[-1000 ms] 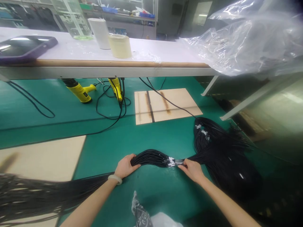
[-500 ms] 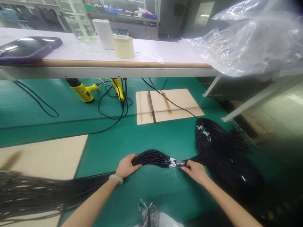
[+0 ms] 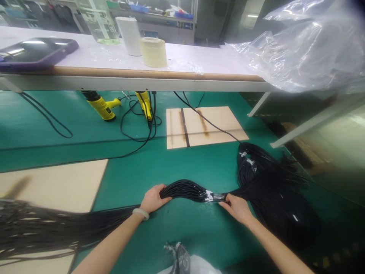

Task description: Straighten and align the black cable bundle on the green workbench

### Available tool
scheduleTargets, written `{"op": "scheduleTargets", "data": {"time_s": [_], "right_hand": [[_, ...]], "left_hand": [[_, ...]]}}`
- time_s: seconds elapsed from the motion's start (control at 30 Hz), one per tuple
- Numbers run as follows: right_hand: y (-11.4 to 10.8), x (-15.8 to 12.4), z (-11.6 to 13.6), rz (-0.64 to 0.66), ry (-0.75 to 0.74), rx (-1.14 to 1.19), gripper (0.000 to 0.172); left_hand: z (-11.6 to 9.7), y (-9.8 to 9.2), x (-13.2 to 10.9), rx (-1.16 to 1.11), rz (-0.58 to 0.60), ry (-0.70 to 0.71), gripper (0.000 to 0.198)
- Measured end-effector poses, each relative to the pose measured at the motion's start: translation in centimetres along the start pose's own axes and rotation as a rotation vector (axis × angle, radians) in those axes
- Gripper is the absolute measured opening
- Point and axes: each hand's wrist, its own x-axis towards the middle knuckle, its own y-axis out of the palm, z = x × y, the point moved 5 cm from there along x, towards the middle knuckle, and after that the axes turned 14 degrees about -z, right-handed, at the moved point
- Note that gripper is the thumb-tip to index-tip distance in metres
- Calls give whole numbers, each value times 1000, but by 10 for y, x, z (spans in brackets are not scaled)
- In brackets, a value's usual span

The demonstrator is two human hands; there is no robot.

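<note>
A thick bundle of black cables (image 3: 185, 190) arcs across the green mat between my hands. My left hand (image 3: 154, 198) is closed around it, with a pale bangle (image 3: 140, 214) on the wrist. My right hand (image 3: 236, 208) pinches the bundle just beside a band of white labels (image 3: 209, 196) and clear tape (image 3: 219, 196). Past that hand, the cables spread into a large black heap (image 3: 273, 201) holding a looped, labelled section (image 3: 246, 160). To the left, long loose strands (image 3: 57, 228) trail over a wooden board.
Green mat (image 3: 137, 152) with wooden boards (image 3: 199, 127) (image 3: 48, 190). Several black cords run to two yellow heat guns (image 3: 101, 107) (image 3: 145, 104) under a white table (image 3: 137, 78) bearing a tablet (image 3: 37, 53) and tape rolls (image 3: 153, 52). Clear plastic sheeting (image 3: 302, 49) hangs at upper right.
The whole scene has shifted slightly in view as my head moved. My hands keep their hold on the bundle, and the patterned cloth at the bottom edge has shifted.
</note>
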Motion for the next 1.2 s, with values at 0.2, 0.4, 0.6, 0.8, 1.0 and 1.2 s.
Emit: {"op": "scheduleTargets", "data": {"time_s": [0.2, 0.4, 0.6, 0.8, 1.0, 1.2], "right_hand": [[-2, 0, 1, -3, 17, -2, 32], [0, 3, 6, -6, -3, -2, 32], [6, 5, 10, -15, -2, 12, 34], [7, 8, 8, -27, 34, 17, 36], [5, 8, 6, -25, 61, 57, 38], [3, 4, 5, -6, 35, 77, 35]], "left_hand": [[0, 0, -1, 6, -8, 6, 40], [-2, -1, -1, 2, 6, -8, 39], [-4, -2, 0, 8, 14, -2, 39], [-2, -1, 0, 11, 10, 2, 40], [-2, -1, -1, 21, 10, 4, 42], [0, 0, -2, 14, 3, 6, 43]]}}
